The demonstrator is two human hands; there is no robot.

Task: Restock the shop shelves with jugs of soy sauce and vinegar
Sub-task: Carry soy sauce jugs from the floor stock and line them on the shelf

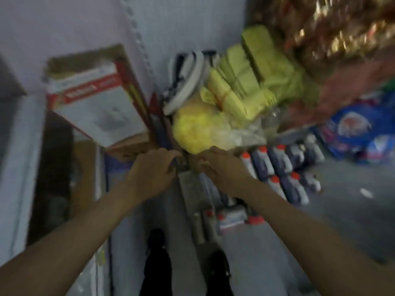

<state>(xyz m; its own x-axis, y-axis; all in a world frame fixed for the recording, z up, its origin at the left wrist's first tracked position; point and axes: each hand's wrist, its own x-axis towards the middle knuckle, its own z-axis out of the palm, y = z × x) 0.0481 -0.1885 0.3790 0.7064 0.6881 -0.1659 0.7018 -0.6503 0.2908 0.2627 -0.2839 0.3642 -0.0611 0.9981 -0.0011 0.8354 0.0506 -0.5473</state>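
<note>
Down on floor: jugs (277,167), full, heavy, I judge; take by handle.
Hands: left hand (152,169), right hand (220,165) curled at shelf edge (183,165); hold unclear.

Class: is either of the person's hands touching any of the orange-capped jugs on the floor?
Apart. The head view shows both the left hand and right hand up at the shelf edge, with the jugs standing on the floor below.

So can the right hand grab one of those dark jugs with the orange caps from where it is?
Probably yes. The right hand is busy up at the shelf edge, but the jugs stand on the floor just beside and below it with nothing between. It would have to reach down.
</note>
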